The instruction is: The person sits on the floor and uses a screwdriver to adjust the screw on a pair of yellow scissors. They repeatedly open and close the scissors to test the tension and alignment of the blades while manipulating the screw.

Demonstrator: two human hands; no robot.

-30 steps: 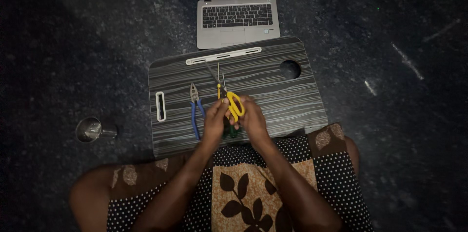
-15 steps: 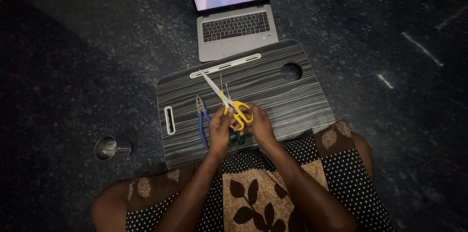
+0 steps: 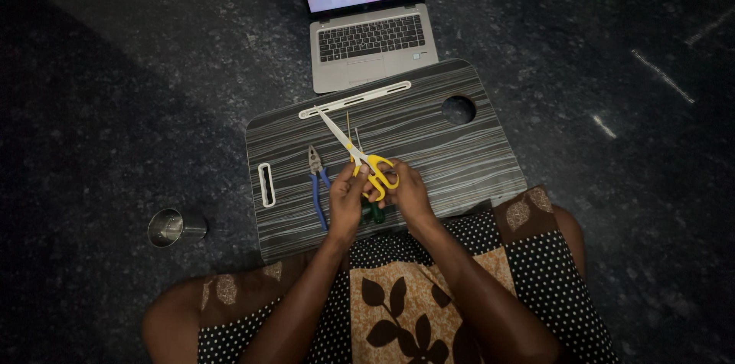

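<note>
Currently my right hand (image 3: 409, 192) is clamped on the yellow scissors (image 3: 366, 162) over the surface's (image 3: 459, 157) near edge, left hand (image 3: 346, 197) pinching beside the handles; blades could nick fingers if they slip.

the counter (image 3: 459, 157) lies bare to the right of the right hand (image 3: 407, 194), up to its round hole (image 3: 458, 110). to the left, blue-handled pliers (image 3: 318, 184) sit just beside the left hand (image 3: 346, 199) (tight there). a laptop (image 3: 371, 27) blocks the far edge.

Both hands, left hand (image 3: 346, 199) and right hand (image 3: 407, 194), hold yellow-handled scissors (image 3: 360, 157) over a striped lap desk (image 3: 429, 150).
</note>
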